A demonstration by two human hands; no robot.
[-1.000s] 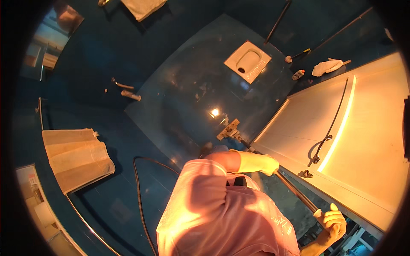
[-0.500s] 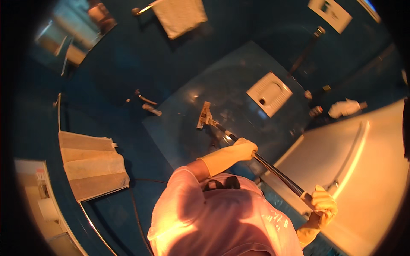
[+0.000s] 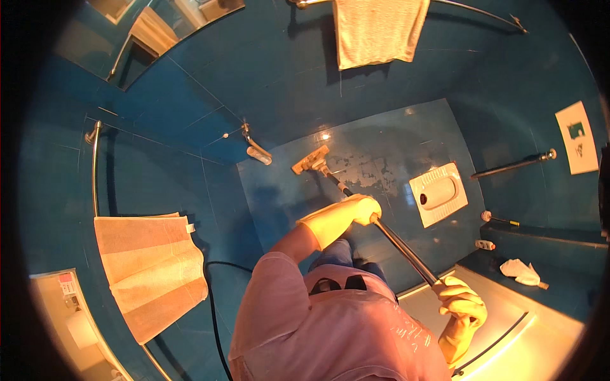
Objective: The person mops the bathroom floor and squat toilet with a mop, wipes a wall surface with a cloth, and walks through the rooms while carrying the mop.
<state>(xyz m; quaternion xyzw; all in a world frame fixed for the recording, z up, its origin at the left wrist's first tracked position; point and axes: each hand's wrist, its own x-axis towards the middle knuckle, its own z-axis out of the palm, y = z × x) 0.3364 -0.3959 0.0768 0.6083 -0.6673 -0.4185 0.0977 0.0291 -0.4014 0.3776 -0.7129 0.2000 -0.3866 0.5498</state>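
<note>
Both my hands wear pale yellow rubber gloves. My left hand is wrapped round the lower part of a long mop handle. Higher up, at the handle's end, my right hand grips it with curled fingers. The shaft slants from my right side to the far left. Its flat, light-coloured mop head rests on the shiny blue floor, close to a wall tap. Dark, wet-looking patches show on the floor to the right of the head.
A white squat toilet is set in the floor at right. Past it are a wall bar, a brush, a bottle and a white cloth. Towels hang at left, beside a dark hose. A white tub stands near right.
My view has turned and the picture is brighter. The mop head has moved across the floor, away from the squat toilet and nearer the tap. Both hands keep their grip.
</note>
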